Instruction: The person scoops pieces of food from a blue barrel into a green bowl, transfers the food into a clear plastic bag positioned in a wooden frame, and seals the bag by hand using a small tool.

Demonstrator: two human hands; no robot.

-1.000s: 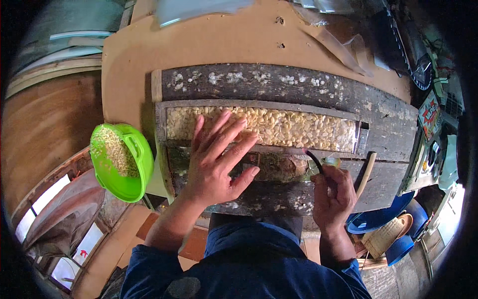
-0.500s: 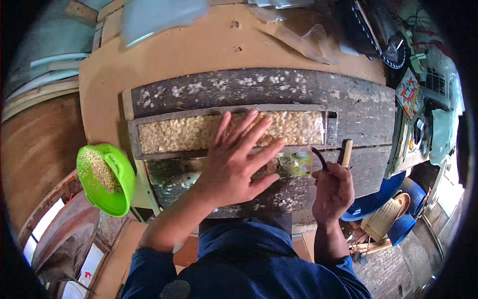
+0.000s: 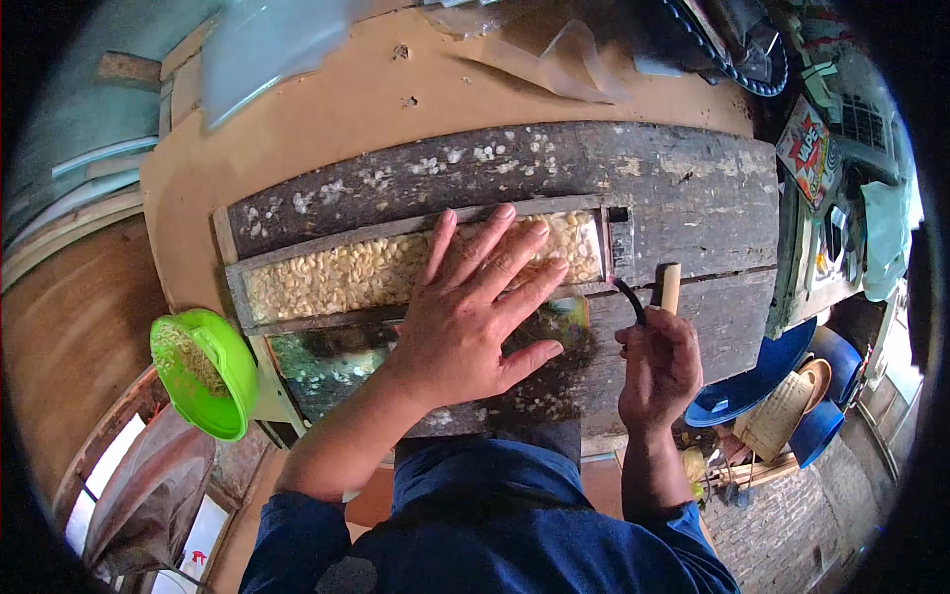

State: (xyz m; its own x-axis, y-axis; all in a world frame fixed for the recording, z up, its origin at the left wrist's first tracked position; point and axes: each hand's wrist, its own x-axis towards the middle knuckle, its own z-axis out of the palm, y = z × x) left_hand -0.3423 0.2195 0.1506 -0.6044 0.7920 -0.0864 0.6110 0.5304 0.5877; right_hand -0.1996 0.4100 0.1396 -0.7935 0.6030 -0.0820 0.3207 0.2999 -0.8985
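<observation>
My left hand [image 3: 475,307] lies spread, palm down, across a long narrow wooden frame [image 3: 341,230]. Inside the frame is a flat layer of pale beans [image 3: 336,277] under clear, shiny plastic, and my fingers rest over its right half. My right hand [image 3: 658,371] is closed round a thin, black, curved tool [image 3: 630,297]. The tool's tip meets the lower right corner of the frame. A light wooden stick [image 3: 670,287] shows just above my right knuckles; whether I hold it too, I cannot tell. Below the frame, a glossy, colourful sheet [image 3: 572,313] is partly hidden by my left hand.
The frame sits on dark, worn planks [image 3: 703,213] over a tan tabletop [image 3: 336,119]. At the left edge hangs or stands a lime-green bowl [image 3: 233,371] with pale grains. Plastic sheets [image 3: 272,49] lie at the back. Blue tubs [image 3: 816,431] stand lower right.
The frame and planks appear further left in the view. My left hand now covers a part nearer the frame's right end. The tool's tip has shifted along to that end's corner.
</observation>
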